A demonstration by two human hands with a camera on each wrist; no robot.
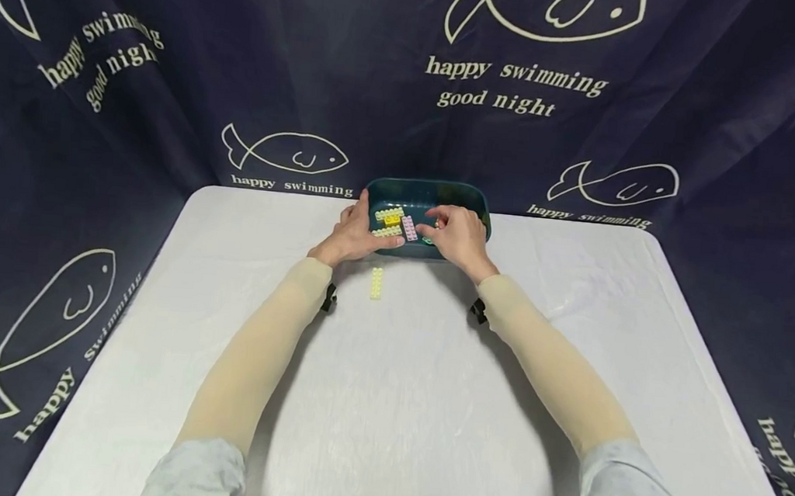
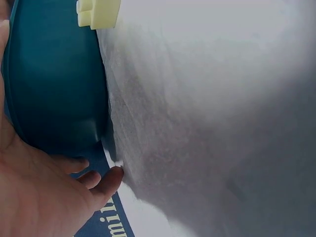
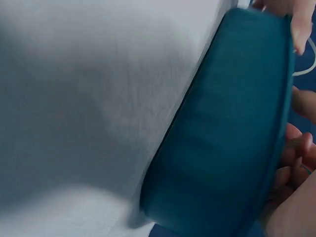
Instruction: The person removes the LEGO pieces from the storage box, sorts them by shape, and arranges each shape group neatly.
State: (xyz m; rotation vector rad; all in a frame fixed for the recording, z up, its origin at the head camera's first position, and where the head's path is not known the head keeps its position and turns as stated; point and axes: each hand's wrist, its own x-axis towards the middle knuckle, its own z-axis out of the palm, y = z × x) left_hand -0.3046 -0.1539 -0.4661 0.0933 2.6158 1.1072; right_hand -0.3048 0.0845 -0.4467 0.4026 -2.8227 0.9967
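A teal plastic basin stands at the table's back edge with toy building bricks in it. My left hand grips its left end, thumb along the front rim and other fingers outside the end. My right hand reaches over the right part of the rim, fingers bent inside; whether they hold a small piece is hidden. Left of those fingers lie a pink brick, a yellow brick and pale yellow bricks. A bit of green shows beneath the right fingers.
One long pale yellow brick lies on the white table, in front of the basin's left part. Right behind the basin hangs a dark blue curtain with white fish and lettering; it also lines both sides.
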